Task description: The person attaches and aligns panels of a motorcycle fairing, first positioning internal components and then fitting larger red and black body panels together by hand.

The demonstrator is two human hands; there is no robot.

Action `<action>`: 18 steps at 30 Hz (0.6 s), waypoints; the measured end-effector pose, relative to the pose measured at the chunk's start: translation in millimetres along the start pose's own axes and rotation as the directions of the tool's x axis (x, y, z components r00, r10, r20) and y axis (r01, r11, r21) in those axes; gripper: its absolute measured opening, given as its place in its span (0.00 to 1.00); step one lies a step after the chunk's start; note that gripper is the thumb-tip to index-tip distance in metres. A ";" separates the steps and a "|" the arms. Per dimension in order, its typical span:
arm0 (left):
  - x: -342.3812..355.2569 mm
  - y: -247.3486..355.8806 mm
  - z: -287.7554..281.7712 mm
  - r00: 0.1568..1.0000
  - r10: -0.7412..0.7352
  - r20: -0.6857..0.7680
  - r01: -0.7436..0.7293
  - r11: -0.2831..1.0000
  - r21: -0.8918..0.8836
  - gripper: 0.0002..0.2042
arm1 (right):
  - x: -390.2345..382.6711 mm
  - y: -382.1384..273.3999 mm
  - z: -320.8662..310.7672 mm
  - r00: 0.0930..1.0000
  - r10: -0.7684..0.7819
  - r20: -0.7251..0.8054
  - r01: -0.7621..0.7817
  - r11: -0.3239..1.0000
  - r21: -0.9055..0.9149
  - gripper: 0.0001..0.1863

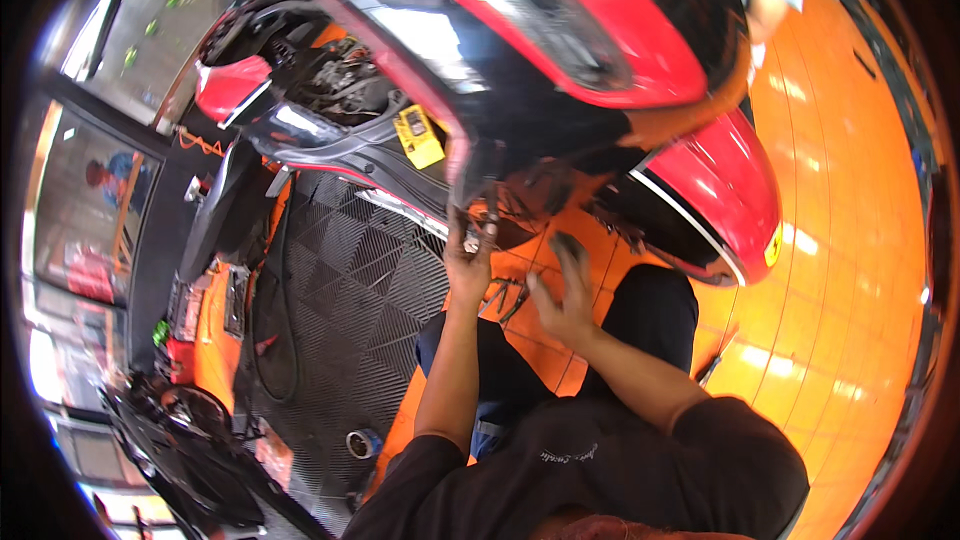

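A red and black scooter body panel [640, 50] is tilted up above the scooter, whose red front or tail section [725, 190] shows at the right. My left hand [468, 255] is raised to the panel's lower end, fingers closed round a small metal part [472, 238] there. My right hand [565, 300] is just to the right, fingers apart and blurred, with nothing clearly in it. A yellow object [420, 135] lies by the exposed mechanism [345, 80]. Dark tools or cables [510, 300] show on the floor between my hands.
A co-worker's arm [770, 10] reaches to the panel at top right. A black rubber mat [340, 310] covers the left floor, with a small round can [362, 443] on it. Black scooter parts [190, 450] lie lower left. Orange tiles [820, 340] surround the scooter.
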State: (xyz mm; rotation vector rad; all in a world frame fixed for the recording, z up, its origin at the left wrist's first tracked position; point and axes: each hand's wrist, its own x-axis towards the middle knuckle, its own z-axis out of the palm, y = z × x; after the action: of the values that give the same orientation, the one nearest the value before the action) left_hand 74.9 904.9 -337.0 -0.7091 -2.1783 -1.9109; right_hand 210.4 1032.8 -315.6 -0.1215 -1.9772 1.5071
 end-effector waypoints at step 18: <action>60.7 45.9 -35.9 0.978 0.110 0.178 -0.064 0.966 -0.249 0.23 | 148.8 -68.6 -7.0 0.495 -0.815 -0.303 0.538 0.561 -0.630 0.68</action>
State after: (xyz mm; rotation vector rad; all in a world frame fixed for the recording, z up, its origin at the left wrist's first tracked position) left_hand 35.5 888.3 -264.5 -1.0521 -1.9932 -2.1661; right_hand 117.0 1080.6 -189.6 0.0496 -1.5168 0.3497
